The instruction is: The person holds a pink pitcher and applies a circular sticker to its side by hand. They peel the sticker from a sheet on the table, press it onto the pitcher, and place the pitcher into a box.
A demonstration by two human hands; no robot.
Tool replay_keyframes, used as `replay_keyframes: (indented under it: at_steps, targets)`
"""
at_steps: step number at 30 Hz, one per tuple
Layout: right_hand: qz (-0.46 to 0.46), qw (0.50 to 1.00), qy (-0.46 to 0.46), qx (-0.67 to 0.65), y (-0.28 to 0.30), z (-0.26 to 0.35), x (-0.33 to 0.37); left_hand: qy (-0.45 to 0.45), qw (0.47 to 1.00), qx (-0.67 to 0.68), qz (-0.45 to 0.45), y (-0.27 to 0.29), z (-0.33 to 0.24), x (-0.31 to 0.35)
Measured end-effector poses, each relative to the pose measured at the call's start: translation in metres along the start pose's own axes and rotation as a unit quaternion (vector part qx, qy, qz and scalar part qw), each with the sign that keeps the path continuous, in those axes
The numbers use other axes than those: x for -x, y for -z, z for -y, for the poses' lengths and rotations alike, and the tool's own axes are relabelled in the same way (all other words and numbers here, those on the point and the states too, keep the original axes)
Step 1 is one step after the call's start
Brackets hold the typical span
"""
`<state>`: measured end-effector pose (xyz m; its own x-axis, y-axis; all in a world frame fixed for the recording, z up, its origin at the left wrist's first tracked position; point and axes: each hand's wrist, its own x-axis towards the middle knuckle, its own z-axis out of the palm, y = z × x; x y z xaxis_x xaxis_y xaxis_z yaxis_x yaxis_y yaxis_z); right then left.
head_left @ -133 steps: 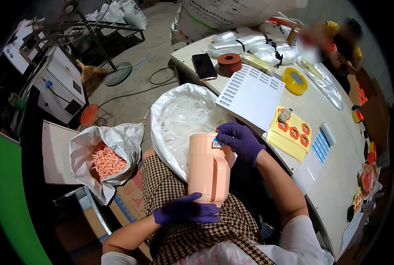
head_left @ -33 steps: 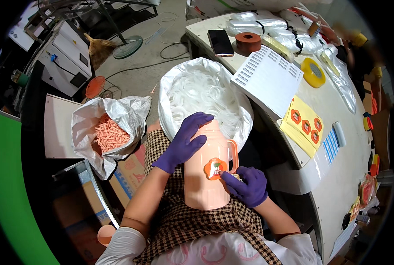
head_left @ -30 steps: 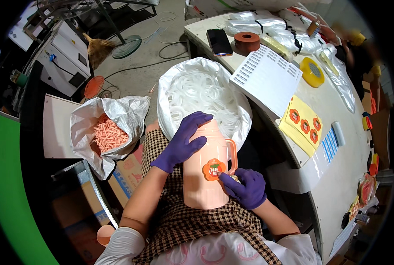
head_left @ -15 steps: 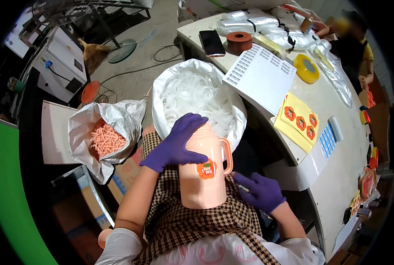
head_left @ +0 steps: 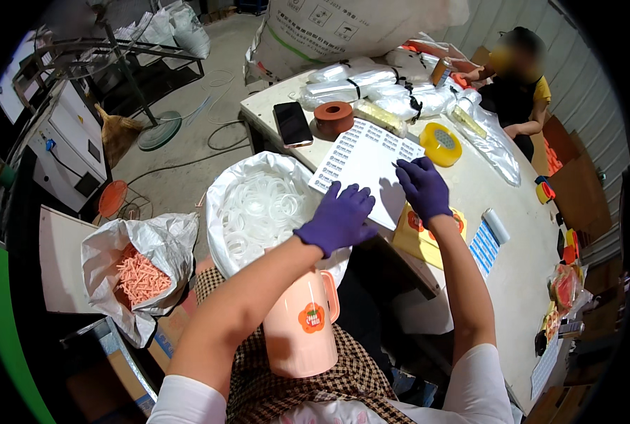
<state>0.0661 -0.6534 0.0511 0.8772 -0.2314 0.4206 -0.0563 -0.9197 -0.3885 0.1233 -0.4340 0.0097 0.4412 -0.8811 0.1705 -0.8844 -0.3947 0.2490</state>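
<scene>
The left hand (head_left: 339,215) is lying palm down, fingers spread and grasping nothing. To its far left, a white sack (head_left: 180,247) is holding pink pieces (head_left: 143,275); just left, a white bag (head_left: 217,212) is holding clear rings (head_left: 258,205). Below the hand, the peach jug (head_left: 297,343) is resting against the checked apron (head_left: 361,385), its top partly hidden by the left forearm (head_left: 255,286). Under the hand, the label sheet (head_left: 375,159) is being steadied. To its right, the right hand (head_left: 426,189) is bending its fingers inward above the sheet's right side; whether its tips are meeting or holding anything cannot be told. The step in hand is seemingly picking off a label (head_left: 339,157); the next move is probably calling for a fine fingertip pinch, the sheet staying flat.
</scene>
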Motion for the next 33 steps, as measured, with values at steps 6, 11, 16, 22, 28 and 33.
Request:
replay_keyframes:
  at_steps: [6, 11, 16, 22, 28, 33]
  targets:
    - [0.090, 0.989, -0.081, 0.079, -0.038, -0.028, -0.048, -0.026, 0.997, -0.009, -0.072, -0.021, 0.005, 0.012]
    - [0.086, 0.986, -0.094, 0.103, -0.060, -0.020, -0.060, -0.033, 0.997, 0.012, -0.074, -0.020, 0.020, 0.021]
    - [-0.047, 0.835, -0.293, -0.463, -0.063, -0.116, -0.097, -0.090, 0.985, 0.105, -0.101, -0.013, 0.017, 0.012]
    - [-0.155, 0.969, 0.044, -0.188, 0.022, 0.013, -0.004, 0.070, 0.938, 0.289, -0.177, 0.049, 0.077, 0.122]
    - [-0.092, 0.976, 0.105, -0.169, 0.046, 0.091, 0.136, 0.103, 0.852, 0.509, -0.070, 0.001, 0.083, 0.196]
    - [-0.056, 0.981, 0.167, -0.078, 0.069, 0.135, 0.191, 0.220, 0.817, 0.533, -0.026, 0.090, 0.032, 0.146]
